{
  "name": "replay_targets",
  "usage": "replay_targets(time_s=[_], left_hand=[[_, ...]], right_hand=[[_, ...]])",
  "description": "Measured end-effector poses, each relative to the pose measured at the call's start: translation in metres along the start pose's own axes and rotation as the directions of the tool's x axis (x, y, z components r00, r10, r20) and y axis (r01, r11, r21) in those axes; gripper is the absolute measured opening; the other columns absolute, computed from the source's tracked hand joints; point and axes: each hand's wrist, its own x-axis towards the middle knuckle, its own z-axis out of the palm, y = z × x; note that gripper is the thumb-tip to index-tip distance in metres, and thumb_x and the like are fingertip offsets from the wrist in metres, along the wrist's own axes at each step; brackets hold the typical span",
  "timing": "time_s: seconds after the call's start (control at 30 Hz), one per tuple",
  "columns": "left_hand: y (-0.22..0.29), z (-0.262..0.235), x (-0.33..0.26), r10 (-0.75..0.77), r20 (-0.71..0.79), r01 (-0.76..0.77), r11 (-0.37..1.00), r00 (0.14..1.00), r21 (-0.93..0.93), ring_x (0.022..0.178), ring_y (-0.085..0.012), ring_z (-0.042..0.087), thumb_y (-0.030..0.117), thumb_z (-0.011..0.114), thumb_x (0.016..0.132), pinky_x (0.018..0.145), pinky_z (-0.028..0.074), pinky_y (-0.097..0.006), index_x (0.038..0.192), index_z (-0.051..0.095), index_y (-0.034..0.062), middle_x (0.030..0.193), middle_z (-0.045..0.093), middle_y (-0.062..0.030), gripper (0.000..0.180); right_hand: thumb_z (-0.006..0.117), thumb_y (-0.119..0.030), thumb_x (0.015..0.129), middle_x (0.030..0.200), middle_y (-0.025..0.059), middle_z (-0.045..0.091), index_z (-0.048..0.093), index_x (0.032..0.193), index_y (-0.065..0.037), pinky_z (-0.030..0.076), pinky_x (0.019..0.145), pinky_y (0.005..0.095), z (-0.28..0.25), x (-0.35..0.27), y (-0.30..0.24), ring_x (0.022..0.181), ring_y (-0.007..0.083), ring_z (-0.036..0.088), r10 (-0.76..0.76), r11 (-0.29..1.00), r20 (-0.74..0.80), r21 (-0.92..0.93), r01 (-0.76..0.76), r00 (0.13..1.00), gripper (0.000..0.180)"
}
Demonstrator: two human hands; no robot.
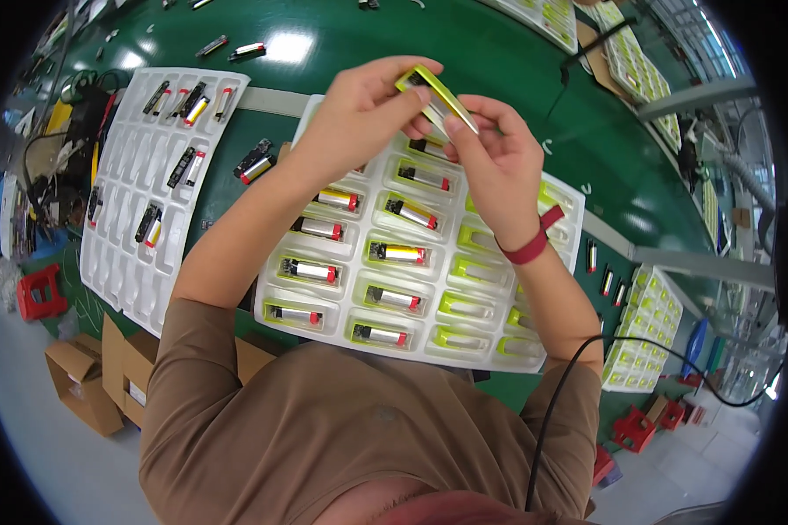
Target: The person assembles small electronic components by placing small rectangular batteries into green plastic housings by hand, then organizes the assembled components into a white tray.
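Note:
Both my hands are raised over the far part of a white moulded tray (341,304). Between them is a slim yellow-green casing (447,98) with a pale inner side and a dark part at its left end. My left hand (363,109) pinches that left end. My right hand (503,162), with a red band at the wrist, grips the right end. In the tray's left columns, casings hold silver cylindrical cells (397,254) with red ends and black parts. Casings further right (466,306) show no cells. My fingers hide some of the held casing.
Another white tray (121,179) on the left bears scattered cells and black parts. Loose cells (258,166) lie between the trays, others (247,52) on the green table (341,35). More filled trays (643,328) stand right. A black cable (559,385) crosses my right side.

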Motion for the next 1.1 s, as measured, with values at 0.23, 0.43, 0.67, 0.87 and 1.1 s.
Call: replay_targets(time_s=[0.23,0.43,0.67,0.87,1.1], left_hand=[[0.004,0.000,-0.004,-0.005,0.035,-0.004,0.966,0.999,0.259,0.090,-0.0126,0.066,0.013,0.062,0.101,0.080,0.054,-0.028,0.135,0.059,0.0023,0.112,0.068,-0.0083,0.037],[0.024,0.016,-0.022,0.128,0.403,-0.359,0.738,0.906,0.571,0.100,-0.0194,0.062,0.005,0.064,0.093,0.088,0.049,-0.031,0.126,0.065,0.0056,0.121,0.064,-0.0088,0.033],[-0.043,0.068,-0.008,0.104,0.734,-0.709,0.379,0.671,0.595,0.111,-0.0286,0.058,0.009,0.067,0.085,0.098,0.045,-0.043,0.102,0.070,0.0032,0.107,0.063,-0.0100,0.018],[-0.045,0.064,-0.006,0.200,0.660,-0.683,0.341,0.724,0.646,0.101,-0.0292,0.061,0.011,0.061,0.090,0.085,0.049,-0.043,0.094,0.064,0.0038,0.096,0.063,-0.0089,0.009],[0.030,0.001,-0.014,-0.087,0.102,0.088,0.996,0.991,-0.003,0.065,-0.0115,0.050,0.032,0.045,0.108,0.059,0.040,-0.024,0.112,0.057,0.0040,0.083,0.055,-0.0020,0.030]], right_hand=[[0.075,-0.006,0.088,0.094,0.0065,0.066,0.069,0.104,0.001,0.054,0.068,0.0255,-0.045,0.017,-0.001,0.074,0.0113,0.066,-0.334,0.846,0.133,-0.394,0.359,0.933,0.018],[0.072,-0.013,0.093,0.090,0.0042,0.068,0.070,0.102,-0.001,0.049,0.073,0.0261,-0.137,0.002,0.009,0.083,0.0116,0.062,0.101,0.737,0.198,-0.674,0.060,0.975,0.015],[0.074,-0.010,0.085,0.093,0.0130,0.062,0.069,0.090,0.000,0.050,0.081,0.0374,-0.152,0.008,0.032,0.090,0.0304,0.062,-0.080,0.452,0.357,-0.819,0.354,0.930,0.012],[0.076,-0.013,0.086,0.094,0.0041,0.067,0.069,0.100,-0.003,0.051,0.079,0.0300,-0.118,0.050,0.004,0.085,0.0142,0.061,-0.021,0.584,0.314,-0.767,0.266,0.949,0.018],[0.070,-0.018,0.089,0.105,0.0192,0.074,0.070,0.114,0.001,0.056,0.086,0.0369,0.048,0.167,0.056,0.096,0.0316,0.072,-0.149,0.714,0.612,-0.477,0.512,0.777,0.031]])
